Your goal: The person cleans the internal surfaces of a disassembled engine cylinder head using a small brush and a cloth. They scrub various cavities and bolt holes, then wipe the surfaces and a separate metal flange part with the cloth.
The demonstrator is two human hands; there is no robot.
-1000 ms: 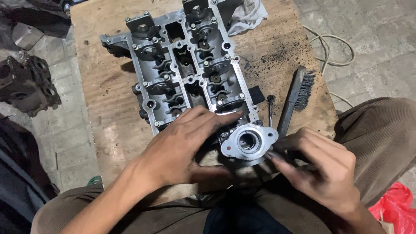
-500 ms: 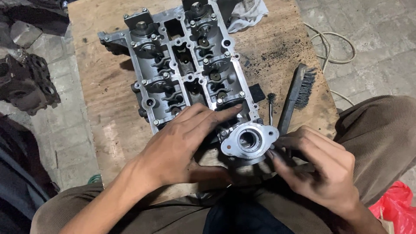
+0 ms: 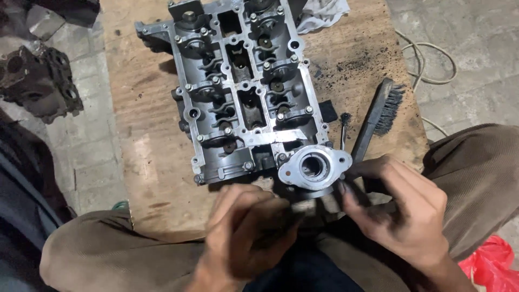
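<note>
Fingers: our right hand (image 3: 403, 213) curls its fingertips (image 3: 346, 189) against the near right edge of the round flange (image 3: 314, 168); they touch it loosely and close on nothing that we can see. Our left hand (image 3: 246, 238) is blurred, its fingers bent inward just below the flange; we cannot tell whether it holds anything.

Flange: bright metal, with a round bore facing up, at the near end of the cylinder head (image 3: 246, 92).

Cylinder head: grey casting, lying flat on the wooden board (image 3: 143, 146). Its long axis runs away from us, leaning slightly left at the far end; the flange end points toward our lap.

Edges: the near end of the head sits close to the board's near edge, above our knees. The far end is cut off by the top of the view.

Open room: bare wood lies left of the head. To the right lie a wire brush (image 3: 378, 116) and black grit, just beside the head.

Surroundings: white rag (image 3: 324, 13) at the far end; dark casting (image 3: 38, 81) on the paved floor to the left.
</note>
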